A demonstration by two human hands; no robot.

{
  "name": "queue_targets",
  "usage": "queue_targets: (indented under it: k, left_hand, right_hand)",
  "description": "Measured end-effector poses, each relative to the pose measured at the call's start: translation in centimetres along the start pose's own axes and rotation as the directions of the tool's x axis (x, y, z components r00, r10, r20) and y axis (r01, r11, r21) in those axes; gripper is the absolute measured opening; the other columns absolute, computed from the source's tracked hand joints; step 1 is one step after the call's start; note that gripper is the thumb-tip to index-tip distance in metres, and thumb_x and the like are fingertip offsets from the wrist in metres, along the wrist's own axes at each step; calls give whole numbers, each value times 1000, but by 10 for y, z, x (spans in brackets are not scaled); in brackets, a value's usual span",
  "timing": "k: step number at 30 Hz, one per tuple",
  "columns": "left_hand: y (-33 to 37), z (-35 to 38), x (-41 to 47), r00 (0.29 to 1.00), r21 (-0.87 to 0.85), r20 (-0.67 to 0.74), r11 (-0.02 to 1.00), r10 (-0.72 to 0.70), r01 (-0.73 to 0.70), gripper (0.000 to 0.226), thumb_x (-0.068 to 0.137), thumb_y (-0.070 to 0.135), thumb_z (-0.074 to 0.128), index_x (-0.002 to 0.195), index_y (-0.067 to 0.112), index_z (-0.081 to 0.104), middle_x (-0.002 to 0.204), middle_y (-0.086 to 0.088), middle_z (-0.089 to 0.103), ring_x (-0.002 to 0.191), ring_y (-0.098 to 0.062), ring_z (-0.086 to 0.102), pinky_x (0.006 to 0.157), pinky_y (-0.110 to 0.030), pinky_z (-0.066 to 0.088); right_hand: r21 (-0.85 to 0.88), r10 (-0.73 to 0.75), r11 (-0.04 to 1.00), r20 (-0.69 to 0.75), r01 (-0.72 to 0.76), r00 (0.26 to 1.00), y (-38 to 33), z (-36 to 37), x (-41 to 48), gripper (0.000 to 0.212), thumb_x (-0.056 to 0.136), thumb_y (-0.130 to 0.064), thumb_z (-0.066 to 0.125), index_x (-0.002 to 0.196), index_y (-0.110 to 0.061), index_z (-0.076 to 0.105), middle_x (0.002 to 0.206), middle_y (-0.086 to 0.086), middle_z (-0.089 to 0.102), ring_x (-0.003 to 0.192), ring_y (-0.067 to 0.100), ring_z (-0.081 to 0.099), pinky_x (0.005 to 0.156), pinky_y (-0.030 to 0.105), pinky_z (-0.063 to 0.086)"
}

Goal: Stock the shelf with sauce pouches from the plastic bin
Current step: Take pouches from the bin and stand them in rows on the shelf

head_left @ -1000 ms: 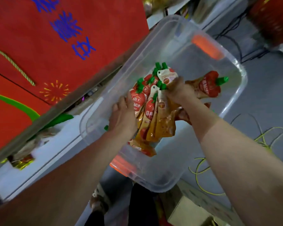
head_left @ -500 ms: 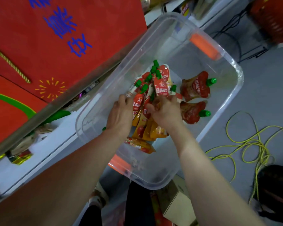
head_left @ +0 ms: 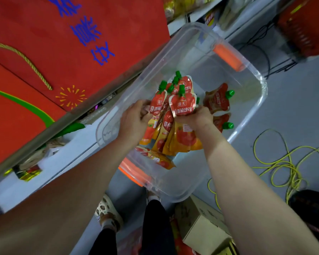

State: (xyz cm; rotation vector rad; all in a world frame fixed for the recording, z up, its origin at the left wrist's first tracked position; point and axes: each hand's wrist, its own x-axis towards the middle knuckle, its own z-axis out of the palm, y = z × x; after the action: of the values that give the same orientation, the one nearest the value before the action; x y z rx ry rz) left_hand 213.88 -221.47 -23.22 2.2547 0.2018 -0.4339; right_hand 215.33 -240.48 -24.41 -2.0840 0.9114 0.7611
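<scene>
**Both hands grip a bundle of sauce pouches in the plastic bin**

The plastic bin (head_left: 263, 89) is clear and has two orange handles, the far handle (head_left: 226, 57) and the near handle (head_left: 133, 172). It is just beside the white shelf (head_left: 50, 168), at the person's left.

In the middle of the bin, the two hands hold a bundle of sauce pouches (head_left: 180, 107) between them. The pouches are red and orange, and their green caps point away from the person. The left hand (head_left: 134, 122) curls its fingers round the left side of the bundle. The right hand (head_left: 197, 118) grips the right side, with the thumb laid on the front pouch. I cannot tell if the lower ends of the bundle touch the bottom of the bin.

Three more pouches lie loose in the bin. The first loose pouch (head_left: 217, 100) and the second loose pouch (head_left: 222, 122) are at the right side, close to the right hand. The flat pouch (head_left: 155, 157) lies near the near handle.

A red banner (head_left: 99, 43) with blue characters hangs above the shelf. On the grey floor (head_left: 293, 107) lies a tangled yellow cable (head_left: 284, 162). A cardboard box (head_left: 206, 234) stands near the person's legs, and a light shoe (head_left: 107, 212) shows below the bin.
</scene>
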Motion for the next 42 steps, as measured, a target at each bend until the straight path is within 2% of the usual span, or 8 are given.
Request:
queue_targets:
  k: [3,7,14,17,20,28,36,42]
  left_hand:
    - [13,-24,-17,996,-63,85,998,34,-29,10,92,16,61,97,9,65,86,-6,54,81,-19,54,67,-24,37]
    - [41,-64,-55,995,-329,96,944,14,18,14,94,17,58,86,5,61,90,-14,60,82,-21,57,77,-34,46]
    - [63,-161,-139,951,-853,267,422,-156,308,23,99,16,45,111,7,63,105,-14,70,94,-28,67,95,-46,50]
    - [61,-211,-184,967,-843,212,474,-139,253,33,96,18,54,124,1,58,109,-15,67,92,-25,66,89,-40,52]
    - [50,-267,-225,987,-835,91,530,-133,148,38,92,14,59,126,-1,55,116,-20,66,97,-28,64,93,-43,50]
    - [32,-407,-319,956,-792,-288,574,-50,-209,28,85,9,66,112,1,62,102,-15,72,87,-20,69,77,-34,56]
    - [34,-527,-382,805,-679,-592,520,31,-519,27,74,23,71,99,14,67,90,-3,75,84,-15,71,71,-28,57]
    - [22,-597,-369,588,-559,-803,462,-97,-688,18,86,5,65,104,7,65,89,1,74,82,-10,69,70,-23,55]
  right_hand:
    - [303,-68,950,-24,72,997,7,-4,-31,63,51,-44,90,105,-16,75,103,4,76,96,24,71,91,42,57]
    - [447,-200,871,-54,203,978,4,-16,-79,33,71,-29,87,100,-24,72,100,0,75,93,21,71,91,49,56]
    - [510,-438,740,-130,438,890,-51,-38,-216,35,75,-61,69,102,-37,67,105,-7,75,102,14,70,98,48,53]
    - [583,-511,665,-102,467,854,-80,-24,-278,42,84,-56,64,116,-29,64,112,-8,73,106,9,68,100,40,52]
    - [641,-592,588,-74,492,803,-109,-7,-341,11,95,-25,61,103,-21,68,99,-5,74,89,3,71,82,24,56]
    - [578,-845,405,-61,709,532,-183,22,-474,10,89,-14,70,92,-22,75,93,1,77,86,16,70,85,44,56]
    - [522,-975,135,-79,842,206,-285,16,-591,9,84,-8,74,92,-12,73,81,-4,77,76,8,71,66,21,55]
    - [440,-993,107,6,892,117,-395,22,-612,7,91,-16,68,85,-20,69,73,-12,74,64,0,65,55,21,48]
